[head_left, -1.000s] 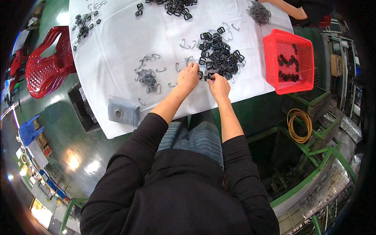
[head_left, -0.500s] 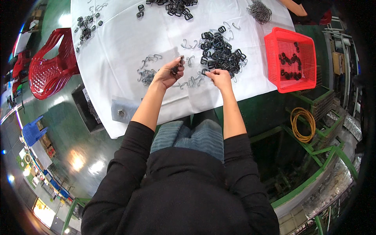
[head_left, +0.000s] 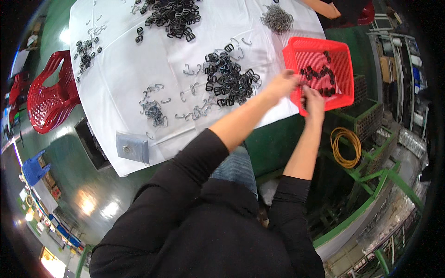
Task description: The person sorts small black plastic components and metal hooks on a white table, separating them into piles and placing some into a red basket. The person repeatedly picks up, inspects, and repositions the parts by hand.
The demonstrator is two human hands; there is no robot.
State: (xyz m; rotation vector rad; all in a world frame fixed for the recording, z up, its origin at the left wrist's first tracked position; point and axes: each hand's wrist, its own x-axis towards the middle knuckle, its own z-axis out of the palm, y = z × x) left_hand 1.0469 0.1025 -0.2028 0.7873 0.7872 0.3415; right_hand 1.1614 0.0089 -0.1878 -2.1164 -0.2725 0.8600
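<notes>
Both of my hands have come together over the near left rim of a red plastic basket (head_left: 344, 101). My left hand (head_left: 283, 86) reaches across to it, its fingers smeared by motion. My right hand (head_left: 314, 103) is beside it with curled fingers, closed around dark pieces that look like black plastic buckles (head_left: 304, 100). More dark pieces (head_left: 327, 91) lie in clusters on the basket floor. To the left of the hands, a pile of black buckles (head_left: 229, 81) with wire hooks among them rests on the white-covered table (head_left: 181, 134).
Loose metal wire hooks (head_left: 153, 112) lie at the left, near a grey-blue packet (head_left: 132, 147). Farther off are a big buckle pile (head_left: 171, 17), a smaller one (head_left: 85, 58) and a wire heap (head_left: 276, 19). A person's arm (head_left: 323, 8) shows beyond. Red chairs (head_left: 53, 92) stand left.
Both hands have moved right, from above the table by the buckle pile to the basket's rim. My left hand has carried its black buckles along. The view has shifted rightward.
</notes>
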